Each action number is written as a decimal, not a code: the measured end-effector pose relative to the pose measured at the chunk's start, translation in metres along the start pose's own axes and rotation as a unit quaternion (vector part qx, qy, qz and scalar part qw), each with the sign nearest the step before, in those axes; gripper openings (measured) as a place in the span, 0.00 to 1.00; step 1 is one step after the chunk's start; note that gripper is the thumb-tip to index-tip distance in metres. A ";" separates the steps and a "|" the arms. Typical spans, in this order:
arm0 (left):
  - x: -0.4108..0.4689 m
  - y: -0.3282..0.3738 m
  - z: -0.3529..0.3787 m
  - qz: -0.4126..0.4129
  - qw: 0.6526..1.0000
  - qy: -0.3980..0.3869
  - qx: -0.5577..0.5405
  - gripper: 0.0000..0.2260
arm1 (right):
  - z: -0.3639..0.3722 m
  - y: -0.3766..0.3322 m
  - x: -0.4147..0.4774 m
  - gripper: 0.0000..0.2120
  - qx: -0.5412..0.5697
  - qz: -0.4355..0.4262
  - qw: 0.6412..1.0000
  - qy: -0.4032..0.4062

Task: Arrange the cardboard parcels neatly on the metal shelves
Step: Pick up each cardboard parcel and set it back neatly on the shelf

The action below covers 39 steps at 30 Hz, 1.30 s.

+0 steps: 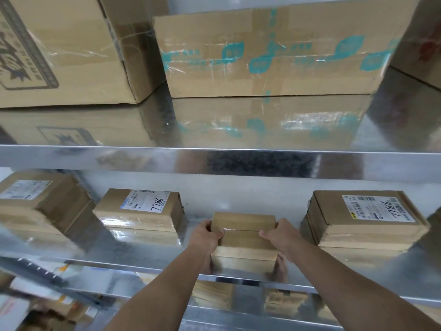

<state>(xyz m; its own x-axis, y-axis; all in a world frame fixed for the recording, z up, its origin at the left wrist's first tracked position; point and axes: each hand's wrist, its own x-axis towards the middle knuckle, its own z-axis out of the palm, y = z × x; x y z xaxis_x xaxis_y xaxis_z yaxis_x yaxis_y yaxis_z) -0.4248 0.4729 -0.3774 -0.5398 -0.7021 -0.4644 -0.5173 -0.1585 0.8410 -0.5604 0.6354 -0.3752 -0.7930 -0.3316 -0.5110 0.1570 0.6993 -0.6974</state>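
A small plain cardboard parcel (244,237) sits on the middle metal shelf (238,201), near its front edge. My left hand (207,237) grips its left side, thumb on top. My right hand (281,236) grips its right side the same way. To its left lies a labelled parcel marked 7786 (140,211), and further left another labelled parcel (38,199). To its right lies a larger parcel (362,218) with a 7786 label.
The upper shelf (214,158) carries two big cartons, one printed black (59,48) and one with teal tape (274,51); a third shows at the far right (422,37). Below the front lip, more parcels (214,292) lie on a lower shelf.
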 end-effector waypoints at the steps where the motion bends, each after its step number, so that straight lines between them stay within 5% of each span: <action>1: 0.002 -0.001 0.001 -0.003 1.000 -0.001 -0.005 0.09 | 0.000 0.000 0.000 0.25 -0.001 0.002 1.000 0.000; 14: -0.015 0.014 -0.011 -0.024 0.995 -0.045 -0.082 0.03 | -0.011 0.003 -0.008 0.20 0.072 0.004 0.996 -0.048; 19: -0.022 0.032 -0.030 -0.056 0.985 -0.081 -0.142 0.05 | -0.016 0.005 -0.017 0.29 0.131 -0.022 0.989 -0.063; 25: -0.023 0.057 -0.038 -0.005 0.984 -0.085 -0.156 0.07 | -0.009 -0.002 -0.026 0.17 0.114 -0.040 0.987 -0.101; 39: -0.043 0.089 -0.008 0.064 0.987 -0.129 -0.072 0.18 | -0.003 -0.015 -0.043 0.20 0.199 -0.005 0.975 -0.103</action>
<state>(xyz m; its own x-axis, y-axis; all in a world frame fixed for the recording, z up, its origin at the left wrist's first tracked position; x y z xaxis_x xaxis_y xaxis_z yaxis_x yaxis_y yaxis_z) -0.4420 0.4830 -0.2807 -0.7548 -0.5260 -0.3919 -0.3446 -0.1904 0.9193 -0.5305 0.6407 -0.3416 -0.6677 -0.4854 -0.5645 0.3987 0.4072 -0.8217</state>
